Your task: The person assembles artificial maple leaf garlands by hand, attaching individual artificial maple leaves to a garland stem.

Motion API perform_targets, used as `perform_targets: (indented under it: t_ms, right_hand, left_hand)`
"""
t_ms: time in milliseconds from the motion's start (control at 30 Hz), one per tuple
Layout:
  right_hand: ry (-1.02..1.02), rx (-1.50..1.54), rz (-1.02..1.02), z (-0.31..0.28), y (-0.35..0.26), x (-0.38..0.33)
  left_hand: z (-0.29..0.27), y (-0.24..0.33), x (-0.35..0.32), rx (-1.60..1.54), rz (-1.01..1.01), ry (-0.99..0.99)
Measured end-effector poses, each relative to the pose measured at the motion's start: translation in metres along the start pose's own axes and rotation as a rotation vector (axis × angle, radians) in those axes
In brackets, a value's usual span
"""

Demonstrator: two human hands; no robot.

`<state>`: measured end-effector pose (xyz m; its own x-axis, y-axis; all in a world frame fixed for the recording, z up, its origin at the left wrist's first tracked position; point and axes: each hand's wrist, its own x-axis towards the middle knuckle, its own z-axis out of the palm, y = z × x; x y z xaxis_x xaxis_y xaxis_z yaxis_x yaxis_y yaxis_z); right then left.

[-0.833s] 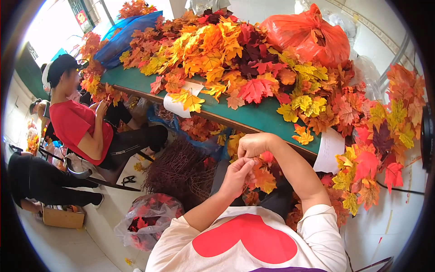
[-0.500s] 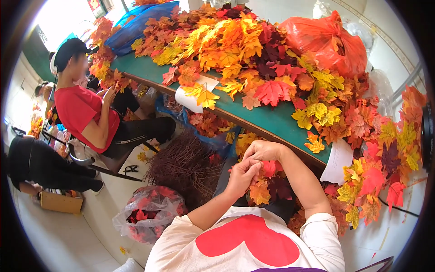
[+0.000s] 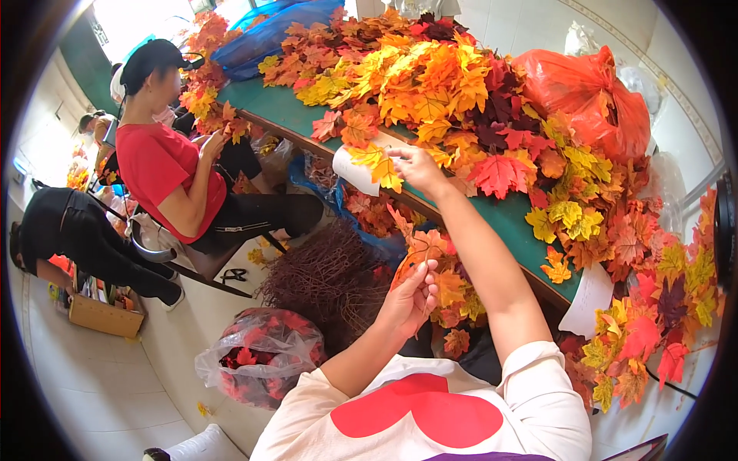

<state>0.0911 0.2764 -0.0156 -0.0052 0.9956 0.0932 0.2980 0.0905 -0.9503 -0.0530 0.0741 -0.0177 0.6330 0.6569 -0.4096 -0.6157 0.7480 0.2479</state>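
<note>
My left hand (image 3: 412, 298) is closed around the stem of artificial maple leaves in front of my chest. Orange maple leaves (image 3: 424, 247) stick up above its fingers, with more leaves hanging beside and below. My right hand (image 3: 419, 170) reaches over the near edge of the green table (image 3: 492, 219), fingers stretched toward a yellow-orange maple leaf (image 3: 378, 163). That leaf lies on a white paper sheet (image 3: 350, 170) draped over the table edge. Whether the fingertips touch it is hard to make out.
A big heap of artificial leaves (image 3: 430, 84) covers the table, beside a red plastic bag (image 3: 588, 96). Brown twigs (image 3: 327, 269) and a clear bag of red leaves (image 3: 265, 353) stand on the floor at left. A seated person in a red shirt (image 3: 161, 169) handles leaves nearby.
My hands, together before, have parted. The right hand has gone forward to the table; the left stays near my chest, now showing orange leaves above it. The view has shifted slightly.
</note>
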Motion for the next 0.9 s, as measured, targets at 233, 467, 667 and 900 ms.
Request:
perform_targets:
  t_ms: [233, 467, 667, 900]
  right_hand:
    - [0.167, 0.062, 0.184, 0.033, 0.005, 0.016]
    - [0.309, 0.279, -0.322, -0.025, -0.049, -0.061]
    - [0.498, 0.157, -0.280, -0.107, -0.113, -0.194]
    - [0.375, -0.034, -0.476, -0.123, -0.123, -0.321]
  left_hand:
    - [-0.004, 0.009, -0.012, -0.033, 0.000, -0.033]
    - [-0.001, 0.011, -0.009, -0.105, -0.017, -0.146]
    - [0.019, -0.006, -0.006, -0.074, -0.021, -0.240]
    - [0.036, -0.040, 0.001, 0.087, -0.052, -0.277]
